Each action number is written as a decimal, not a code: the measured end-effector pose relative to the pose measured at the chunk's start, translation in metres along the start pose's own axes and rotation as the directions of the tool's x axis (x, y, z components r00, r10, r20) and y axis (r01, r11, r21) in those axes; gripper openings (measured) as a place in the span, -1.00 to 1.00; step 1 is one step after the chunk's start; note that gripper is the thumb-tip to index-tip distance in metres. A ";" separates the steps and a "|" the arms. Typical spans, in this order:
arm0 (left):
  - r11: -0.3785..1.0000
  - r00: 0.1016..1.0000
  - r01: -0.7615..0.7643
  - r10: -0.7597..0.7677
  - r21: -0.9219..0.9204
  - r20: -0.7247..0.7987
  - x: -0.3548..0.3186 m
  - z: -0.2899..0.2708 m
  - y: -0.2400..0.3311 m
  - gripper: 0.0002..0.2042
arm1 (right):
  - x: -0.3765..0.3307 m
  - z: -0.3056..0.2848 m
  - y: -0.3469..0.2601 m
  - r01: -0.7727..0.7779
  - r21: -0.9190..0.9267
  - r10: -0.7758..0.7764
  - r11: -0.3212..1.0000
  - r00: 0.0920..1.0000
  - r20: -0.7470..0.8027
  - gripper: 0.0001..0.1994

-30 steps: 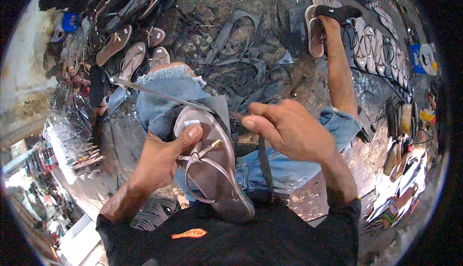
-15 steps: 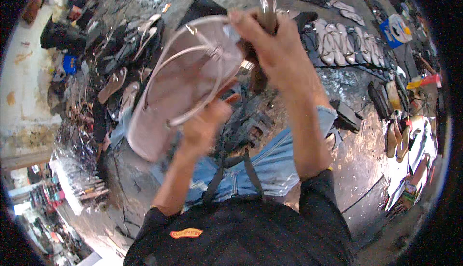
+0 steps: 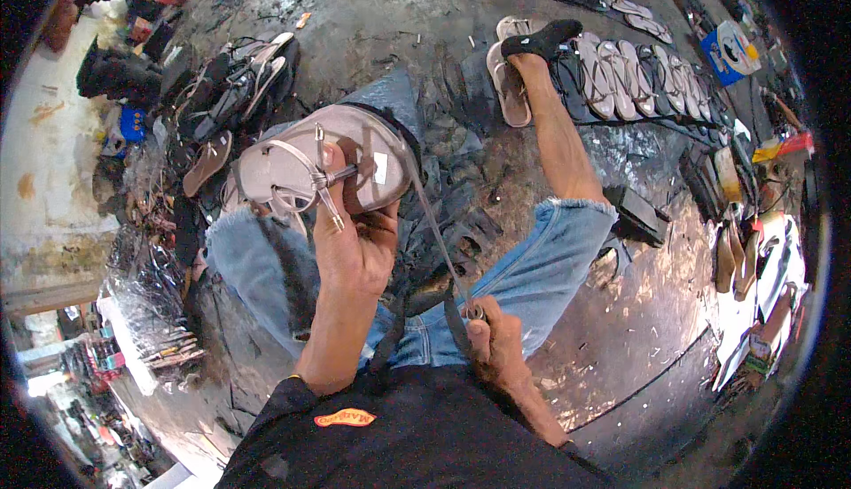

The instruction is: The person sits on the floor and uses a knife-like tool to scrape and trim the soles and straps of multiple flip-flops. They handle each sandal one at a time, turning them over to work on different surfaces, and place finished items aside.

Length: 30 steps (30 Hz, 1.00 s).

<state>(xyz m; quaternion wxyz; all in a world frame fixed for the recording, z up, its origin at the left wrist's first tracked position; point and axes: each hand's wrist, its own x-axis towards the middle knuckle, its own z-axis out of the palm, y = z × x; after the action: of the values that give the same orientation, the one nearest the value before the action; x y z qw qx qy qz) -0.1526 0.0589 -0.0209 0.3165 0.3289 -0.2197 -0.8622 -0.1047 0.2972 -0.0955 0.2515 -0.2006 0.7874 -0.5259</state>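
My left hand (image 3: pixel 355 258) grips a flat mauve-beige thong sandal (image 3: pixel 355 128), thumb on its insole near the straps and fingers beneath. A small white label sticks to the insole. Thin metallic-looking straps with a knot cross its other half. From the sandal's edge a narrow grey strip (image 3: pixel 439 236) runs taut down to my right hand (image 3: pixel 496 338). That hand is closed on the strip's end, where a small coil shows at the fingers. Behind the sandal, a dark block-like piece (image 3: pixel 386 90) is partly hidden.
Dark scraps (image 3: pixel 456 241) litter the floor between my jeans-clad legs. Beyond my outstretched right foot (image 3: pixel 536 41) stands a row of sandals (image 3: pixel 629 77). More sandals (image 3: pixel 266 72) are piled at left. Plastic-wrapped goods (image 3: pixel 155 329) and a blue container (image 3: pixel 729 53) lie to the sides.
The sandal has turned and shifted, with my left thumb now on its insole. My right hand has dropped from the raised tool beside the sandal to near my lap, the strip drawn out.
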 end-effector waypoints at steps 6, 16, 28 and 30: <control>0.999 0.995 -0.021 0.018 0.033 0.101 -0.008 -0.037 -0.012 -0.69 | 0.045 -0.004 0.006 0.064 -0.120 -0.076 0.991 0.992 -0.099 -0.66; 0.949 0.996 0.033 -0.056 0.313 0.065 -0.034 -0.111 -0.007 -0.75 | 0.105 -0.012 -0.038 0.178 -0.210 -0.130 0.961 0.965 0.226 -0.74; 0.870 0.970 0.221 -0.245 0.441 -0.003 -0.067 -0.153 0.032 -0.70 | 0.149 0.048 -0.033 0.280 0.111 -0.295 0.953 0.944 0.146 -0.52; 0.899 0.954 0.289 -0.244 0.328 -0.172 -0.078 -0.141 0.040 -0.71 | 0.140 0.043 -0.028 0.278 0.211 -0.310 0.937 0.941 0.134 -0.56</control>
<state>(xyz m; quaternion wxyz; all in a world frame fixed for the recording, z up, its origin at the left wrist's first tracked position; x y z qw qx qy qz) 0.0083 0.0604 -0.0606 0.1448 0.4609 -0.3017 -0.8219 -0.1885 0.1747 -0.1091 0.2520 -0.3344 0.6712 -0.6118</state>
